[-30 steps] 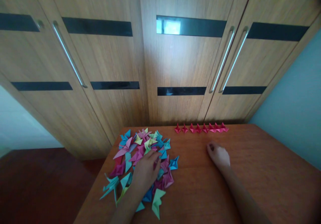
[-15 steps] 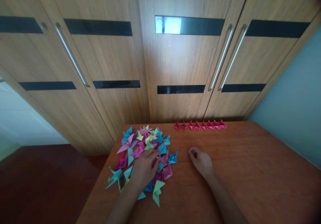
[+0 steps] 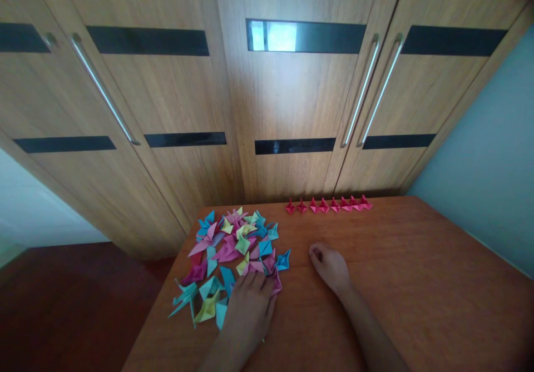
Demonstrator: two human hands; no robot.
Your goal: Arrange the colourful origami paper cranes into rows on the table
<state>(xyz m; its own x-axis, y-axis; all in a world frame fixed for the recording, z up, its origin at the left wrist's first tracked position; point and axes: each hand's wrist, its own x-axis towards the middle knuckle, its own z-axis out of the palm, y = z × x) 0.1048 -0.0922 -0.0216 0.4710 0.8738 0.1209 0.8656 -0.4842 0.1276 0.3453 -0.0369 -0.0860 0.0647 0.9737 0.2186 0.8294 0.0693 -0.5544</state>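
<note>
Many folded paper pieces in pink, blue, teal, yellow and green lie in a pile point(image 3: 227, 248) on the left part of the brown table. My left hand point(image 3: 251, 299) is palm down over the pile's near right edge, covering some pieces; its fingertips point down among them, and what lies under them is hidden. My right hand point(image 3: 330, 266) rests on the table right of the pile, fingers curled, with nothing visible in it. A blue piece point(image 3: 283, 260) lies between the hands. Along the far edge stands a row of red folded pieces point(image 3: 324, 206).
The wooden table point(image 3: 409, 283) stretches to the right. Behind it stands a wooden wardrobe point(image 3: 292, 94) with metal handles. A pale blue wall point(image 3: 492, 166) is on the right, and a dark red floor point(image 3: 75, 305) shows at the left.
My left hand has moved nearer to me, from the middle of the pile to its near edge, uncovering yellow, pink and blue pieces. My right hand has stayed in place. The view has shifted slightly.
</note>
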